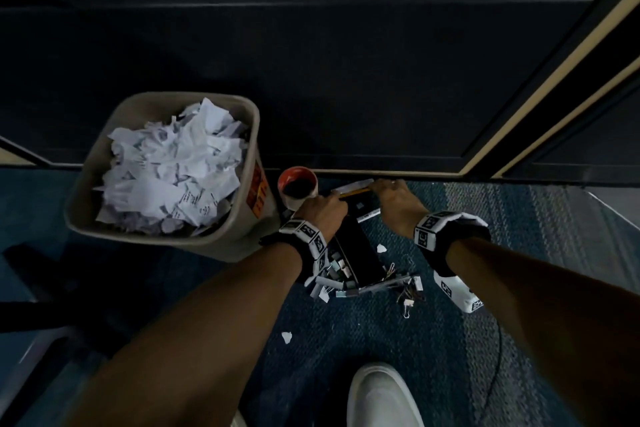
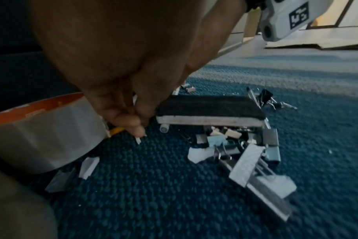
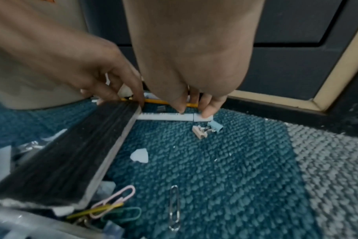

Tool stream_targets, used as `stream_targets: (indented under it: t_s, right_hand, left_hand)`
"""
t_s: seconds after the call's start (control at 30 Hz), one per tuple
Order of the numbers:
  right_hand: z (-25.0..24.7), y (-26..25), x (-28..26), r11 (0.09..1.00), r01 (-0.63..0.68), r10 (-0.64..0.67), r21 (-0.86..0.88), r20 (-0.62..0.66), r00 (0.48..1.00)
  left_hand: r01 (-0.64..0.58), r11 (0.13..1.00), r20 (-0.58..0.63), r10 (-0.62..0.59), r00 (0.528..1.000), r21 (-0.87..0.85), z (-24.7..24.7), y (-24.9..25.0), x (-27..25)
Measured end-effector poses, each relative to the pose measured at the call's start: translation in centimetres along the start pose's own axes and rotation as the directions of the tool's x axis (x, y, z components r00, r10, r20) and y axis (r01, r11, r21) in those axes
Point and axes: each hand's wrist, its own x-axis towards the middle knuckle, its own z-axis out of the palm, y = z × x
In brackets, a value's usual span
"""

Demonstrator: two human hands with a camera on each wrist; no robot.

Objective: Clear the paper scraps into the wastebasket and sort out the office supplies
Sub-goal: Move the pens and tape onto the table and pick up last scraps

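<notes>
A beige wastebasket (image 1: pixel 242 219) full of paper scraps (image 1: pixel 169 167) stands on the left. My left hand (image 1: pixel 322 207) pinches the end of a yellow pencil (image 1: pixel 353 192) (image 3: pixel 164 102) beside a tape roll (image 1: pixel 298 184) (image 2: pixel 41 132). My right hand (image 1: pixel 394 194) (image 3: pixel 191 111) pinches a white pen (image 3: pixel 164 116) lying just in front of the pencil, by the wall base. A black board eraser (image 1: pixel 360 246) (image 3: pixel 71 153) lies between my wrists. Loose scraps (image 1: pixel 286 336) (image 3: pixel 140 155) dot the blue carpet.
Binder clips and staple boxes (image 1: pixel 332 283) (image 2: pixel 272 145) are heaped at the eraser's near end. Coloured paper clips (image 3: pixel 112 207) and a silver one (image 3: pixel 174 208) lie nearby. Two small clips (image 3: pixel 208 129) sit by the pen. A white shoe (image 1: pixel 381 399) is below.
</notes>
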Motion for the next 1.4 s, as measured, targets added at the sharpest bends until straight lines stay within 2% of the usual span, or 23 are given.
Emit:
stream_targets:
  t_s: [0.13, 0.23, 0.37, 0.43, 0.53, 0.63, 0.8, 0.9, 0.97, 1.03, 1.1, 1.17, 1.27, 1.4]
  right_hand:
    - [0.7, 0.0, 0.3, 0.995, 0.012, -0.014, -0.098, -0.022, 1.000]
    - [1.1, -0.1, -0.5, 0.994, 0.030, -0.027, -0.104, 0.026, 0.999]
    - [1.5, 0.5, -3.1, 0.999, 0.030, -0.022, -0.041, 0.179, 0.984]
    - [0.1, 0.5, -5.0, 1.000, -0.005, 0.004, 0.004, 0.210, 0.978]
    - [-4.1, 0.1, -8.6, 0.996, -0.051, 0.039, 0.068, 0.171, 0.984]
    - [-10.0, -0.8, -13.4, 0.994, -0.033, 0.026, 0.103, 0.070, 0.997]
    - [-21.1, -4.4, -21.9, 0.955, 0.038, 0.002, 0.293, -0.132, 0.991]
    - [-27.3, -7.9, -27.2, 0.850, 0.161, -0.052, 0.501, -0.225, 0.973]
    - [-31.5, -11.3, -30.5, 0.765, 0.244, -0.082, 0.596, -0.285, 0.955]
    - [-35.5, -15.2, -33.5, 0.781, 0.348, -0.170, 0.519, -0.359, 0.918]
    - [-39.3, -19.5, -36.1, 0.816, 0.449, -0.252, 0.364, -0.476, 0.843]
    - [-42.3, -23.9, -38.0, 0.781, 0.554, -0.313, 0.287, -0.588, 0.746]
    - [-45.1, -30.9, -39.7, 0.600, 0.721, -0.384, 0.346, -0.667, 0.639]
    - [-46.1, -40.3, -39.6, 0.391, 0.832, -0.433, 0.393, -0.719, 0.544]
  left_hand:
    - [-0.008, 0.999, -0.044, 0.010, 0.999, 0.038, 0.2, 0.5, 0.3]
    - [0.006, 1.000, -0.062, -0.007, 0.998, -0.003, 0.0, 0.6, -0.2]
    - [0.020, 0.988, -0.166, -0.045, 0.985, -0.151, -2.0, 1.1, -2.2]
    - [0.024, 0.952, -0.247, -0.104, 0.963, -0.306, -4.2, 1.4, -3.5]
    - [0.029, 0.828, -0.341, -0.263, 0.903, -0.560, -8.6, 1.7, -6.2]
    - [-0.068, 0.683, -0.423, -0.368, 0.828, -0.728, -14.0, 2.5, -9.9]
    - [-0.216, 0.549, -0.496, -0.435, 0.751, -0.808, -24.0, 3.9, -17.4]
    - [-0.321, 0.498, -0.557, -0.453, 0.696, -0.806, -30.3, 4.6, -23.6]
    - [-0.392, 0.486, -0.612, -0.471, 0.635, -0.781, -34.5, 4.5, -28.2]
    - [-0.464, 0.485, -0.670, -0.484, 0.564, -0.741, -38.3, 3.8, -33.1]
    - [-0.515, 0.508, -0.723, -0.501, 0.475, -0.691, -41.3, 2.7, -38.4]
    - [-0.533, 0.551, -0.763, -0.527, 0.374, -0.642, -43.1, 0.9, -43.6]
    - [-0.515, 0.617, -0.784, -0.586, 0.205, -0.595, -44.3, -2.7, -51.3]
    - [-0.447, 0.676, -0.736, -0.674, -0.055, -0.586, -43.5, -9.0, -59.3]
